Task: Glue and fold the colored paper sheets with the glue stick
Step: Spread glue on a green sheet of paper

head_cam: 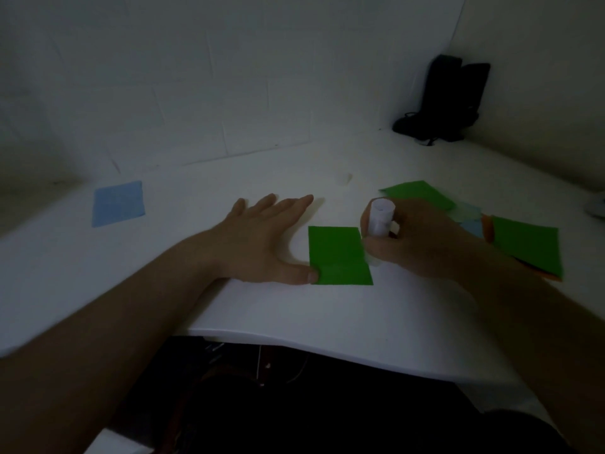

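The right hand (pixel 422 244) grips the white glue stick (pixel 380 221) at the folded green paper rectangle (pixel 339 255), pinned by the open left hand (pixel 262 237). On the white bench (pixel 294 309), 1 blue sheet (pixel 118 203) looks finished; the loose colored pile (pixel 523 244) seemingly remains.

Matt green paper (pixel 339 255) with a crease, lying flat on a smooth white bench (pixel 294 309); glue stick (pixel 381 219) wrapped in a white paper label.

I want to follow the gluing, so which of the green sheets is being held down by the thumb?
The small green sheet between the hands, nearest the table edge; the left hand thumb pins its corner. The other green sheets lie untouched farther right.
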{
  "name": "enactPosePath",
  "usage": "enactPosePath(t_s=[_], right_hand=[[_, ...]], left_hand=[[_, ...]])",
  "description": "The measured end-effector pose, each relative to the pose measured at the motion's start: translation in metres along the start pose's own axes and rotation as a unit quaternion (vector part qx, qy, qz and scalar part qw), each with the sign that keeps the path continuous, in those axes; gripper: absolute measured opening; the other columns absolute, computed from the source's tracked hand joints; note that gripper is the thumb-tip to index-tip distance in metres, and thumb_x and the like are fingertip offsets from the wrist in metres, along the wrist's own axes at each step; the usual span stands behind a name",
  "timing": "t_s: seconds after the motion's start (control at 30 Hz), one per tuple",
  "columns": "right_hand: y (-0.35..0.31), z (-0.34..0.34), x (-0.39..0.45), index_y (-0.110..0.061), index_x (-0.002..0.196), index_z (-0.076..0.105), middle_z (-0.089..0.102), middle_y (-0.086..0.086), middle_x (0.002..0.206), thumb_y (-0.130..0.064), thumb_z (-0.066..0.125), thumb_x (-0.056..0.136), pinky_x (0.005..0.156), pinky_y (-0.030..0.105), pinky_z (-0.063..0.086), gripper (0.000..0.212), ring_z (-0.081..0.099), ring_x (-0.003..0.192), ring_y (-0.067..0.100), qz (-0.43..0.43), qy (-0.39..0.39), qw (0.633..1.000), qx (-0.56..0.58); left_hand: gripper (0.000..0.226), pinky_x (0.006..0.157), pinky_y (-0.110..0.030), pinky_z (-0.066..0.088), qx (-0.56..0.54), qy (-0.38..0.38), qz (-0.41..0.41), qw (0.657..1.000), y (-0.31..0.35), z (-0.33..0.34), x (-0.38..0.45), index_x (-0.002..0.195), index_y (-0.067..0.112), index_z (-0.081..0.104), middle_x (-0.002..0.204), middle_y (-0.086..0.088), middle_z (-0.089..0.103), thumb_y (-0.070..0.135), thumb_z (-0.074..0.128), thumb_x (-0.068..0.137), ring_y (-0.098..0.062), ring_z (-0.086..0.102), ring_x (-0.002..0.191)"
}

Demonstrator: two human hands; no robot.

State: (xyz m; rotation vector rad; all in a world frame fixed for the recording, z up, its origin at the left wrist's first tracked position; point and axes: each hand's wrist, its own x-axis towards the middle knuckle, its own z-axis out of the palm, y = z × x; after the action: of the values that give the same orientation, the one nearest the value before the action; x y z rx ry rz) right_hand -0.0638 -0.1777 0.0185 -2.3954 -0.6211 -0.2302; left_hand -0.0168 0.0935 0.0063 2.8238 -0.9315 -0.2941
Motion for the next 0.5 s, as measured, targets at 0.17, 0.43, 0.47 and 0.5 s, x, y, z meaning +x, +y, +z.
enactPosePath(t_s=[0.17, 0.43, 0.47, 0.5], right_hand=[[-0.001, 0.008, 0.01, -0.034, 0.068, 0.057, 0.064, -0.01, 0.071, -0.034, 0.065, 0.084, 0.061, 0.029, 0.052, 0.017, 0.062, 0.065, 0.009, 0.003, 0.05, 0.998, 0.049], [0.002, 0.006, 0.005, -0.028, 0.076, 0.059, 0.064, -0.013, 0.072, -0.043, 0.061, 0.081, 0.063, 0.029, 0.047, 0.016, 0.061, 0.067, 0.007, -0.011, -0.028, 0.999, 0.02], [0.004, 0.005, 0.004, -0.035, 0.072, 0.059, 0.062, -0.019, 0.07, -0.043, 0.061, 0.08, 0.062, 0.023, 0.042, 0.012, 0.059, 0.065, 0.003, 0.0, -0.031, 0.999, 0.014], [0.004, 0.004, 0.003, -0.042, 0.069, 0.058, 0.06, -0.022, 0.068, -0.045, 0.058, 0.079, 0.061, 0.021, 0.039, 0.01, 0.057, 0.064, 0.002, -0.006, -0.033, 0.999, 0.01]], left_hand=[[0.128, 0.125, -0.056, -0.001, 0.003, 0.003, -0.001, 1.0, 0.0, 0.001, 0.001, 0.157, 0.045, -0.019, 0.171, 0.016, -0.003, 0.1, 0.039, 0.058, -0.019, -0.005, 0.158], [0.127, 0.125, -0.057, -0.002, 0.003, -0.003, 0.0, 1.0, -0.002, 0.001, 0.001, 0.157, 0.047, -0.02, 0.171, 0.017, -0.005, 0.102, 0.038, 0.057, -0.018, -0.006, 0.158], [0.128, 0.125, -0.057, -0.002, 0.003, -0.002, 0.001, 1.0, -0.002, 0.001, 0.001, 0.157, 0.046, -0.019, 0.17, 0.018, -0.005, 0.102, 0.037, 0.057, -0.018, -0.006, 0.158], [0.128, 0.125, -0.057, -0.002, 0.007, -0.002, 0.001, 1.0, -0.002, 0.001, 0.001, 0.158, 0.046, -0.017, 0.17, 0.018, -0.005, 0.102, 0.036, 0.056, -0.018, -0.006, 0.158]])
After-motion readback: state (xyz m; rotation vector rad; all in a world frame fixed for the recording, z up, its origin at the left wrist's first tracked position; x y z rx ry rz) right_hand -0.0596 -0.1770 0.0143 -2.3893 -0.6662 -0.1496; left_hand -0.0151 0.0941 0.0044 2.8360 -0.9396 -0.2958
